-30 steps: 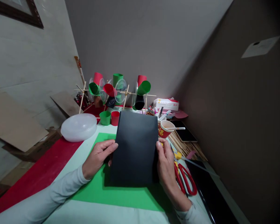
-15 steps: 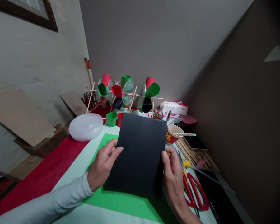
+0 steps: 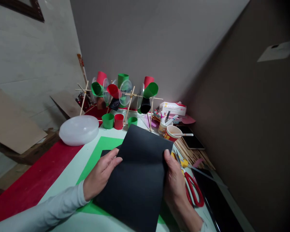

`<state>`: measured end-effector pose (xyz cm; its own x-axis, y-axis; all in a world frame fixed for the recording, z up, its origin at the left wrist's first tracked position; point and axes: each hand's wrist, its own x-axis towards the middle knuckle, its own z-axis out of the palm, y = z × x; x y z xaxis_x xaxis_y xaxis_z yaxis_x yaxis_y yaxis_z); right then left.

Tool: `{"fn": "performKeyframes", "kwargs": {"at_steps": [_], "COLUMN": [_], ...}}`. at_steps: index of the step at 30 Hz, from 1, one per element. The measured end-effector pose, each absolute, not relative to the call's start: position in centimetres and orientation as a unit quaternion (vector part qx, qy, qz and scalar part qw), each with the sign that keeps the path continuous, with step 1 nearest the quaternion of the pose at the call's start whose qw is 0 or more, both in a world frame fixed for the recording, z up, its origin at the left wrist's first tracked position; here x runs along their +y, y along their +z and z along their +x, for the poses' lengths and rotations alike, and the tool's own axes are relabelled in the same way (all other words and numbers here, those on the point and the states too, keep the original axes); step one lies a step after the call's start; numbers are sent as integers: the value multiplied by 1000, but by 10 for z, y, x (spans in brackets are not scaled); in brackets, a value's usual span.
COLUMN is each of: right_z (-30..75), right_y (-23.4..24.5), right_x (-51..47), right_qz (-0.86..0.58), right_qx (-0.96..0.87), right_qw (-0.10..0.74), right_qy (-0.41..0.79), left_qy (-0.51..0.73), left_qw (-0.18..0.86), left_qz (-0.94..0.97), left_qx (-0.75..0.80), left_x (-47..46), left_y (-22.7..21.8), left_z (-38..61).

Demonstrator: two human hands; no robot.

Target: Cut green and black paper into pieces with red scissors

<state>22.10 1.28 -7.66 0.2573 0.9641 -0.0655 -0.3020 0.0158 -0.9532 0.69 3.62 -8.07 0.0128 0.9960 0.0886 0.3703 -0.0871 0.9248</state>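
Left hand (image 3: 99,176), right hand (image 3: 176,182) pinching black sheet (image 3: 138,174) by sides, green sheet (image 3: 108,142) beneath

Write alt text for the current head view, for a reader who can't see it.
A person's left hand and right hand hold a black rectangular sheet by its sides over a flat green sheet. Red-handled metal scissors lie on the right; behind stands a thin wooden-stick frame bearing red, green and black cups.
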Motion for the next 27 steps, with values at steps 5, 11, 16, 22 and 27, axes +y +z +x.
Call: {"fn": "performKeyframes", "kwargs": {"at_steps": [5, 11, 16, 22, 27], "right_z": [216, 206, 203, 197, 198], "right_y": [-75, -84, -100, -93, -92], "right_x": [12, 6, 12, 10, -7], "right_qz": [-519, -612, -676, -684, -625], "right_qx": [-370, -460, -563, -680, -765], "right_qw": [609, 540, 413, 233, 154], "right_qy": [472, 350, 236, 123, 32], "left_qy": [409, 418, 387, 300, 267], "left_qw": [389, 409, 430, 419, 386], "left_qz": [592, 556, 538, 581, 605], "left_qx": [575, 591, 613, 630, 643], "left_x": [38, 44, 32, 20, 21], "left_y": [-85, -81, -86, -93, -94], "left_z": [8, 4, -7, -27, -34]}}
